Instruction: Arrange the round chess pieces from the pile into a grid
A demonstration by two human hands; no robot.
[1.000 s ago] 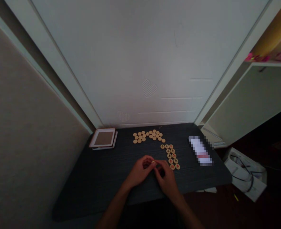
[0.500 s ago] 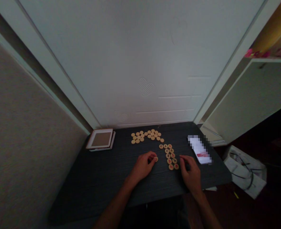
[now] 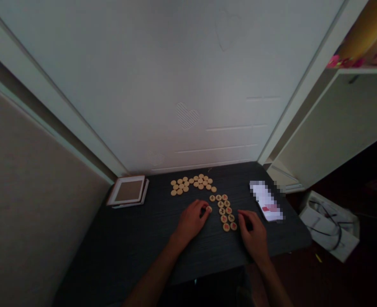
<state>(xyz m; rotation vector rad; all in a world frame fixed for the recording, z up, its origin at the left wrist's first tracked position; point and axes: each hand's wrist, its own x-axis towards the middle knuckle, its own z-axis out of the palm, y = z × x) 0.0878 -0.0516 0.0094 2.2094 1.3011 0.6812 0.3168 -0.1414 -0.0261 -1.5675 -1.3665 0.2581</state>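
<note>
Between the thumb and fingers of my left hand [image 3: 191,219] is a round wooden Chinese chess piece [image 3: 209,209], partly covered by the fingertips. It sits just left of a block of face-up pieces [image 3: 222,211] in two columns, their characters red or black, with a third piece [image 3: 212,198] at the left end of the top row. My right hand [image 3: 254,230] rests at the block's right side. Its thumb and forefinger tips come together, and nothing shows between them. Behind, several blank-side-up pieces [image 3: 181,186] lie in a loose cluster.
On the dark table [image 3: 127,243], shallow white-rimmed box parts [image 3: 129,190] lie at the left. A phone [image 3: 266,200] with a lit screen lies at the right. A white panel [image 3: 162,85] rises behind the table, and a white box with cables [image 3: 330,226] stands beyond the right edge.
My left hand has moved slightly forward with the piece, nearer the block's top row. My right hand stays beside the block. The view has shifted and tilted a little.
</note>
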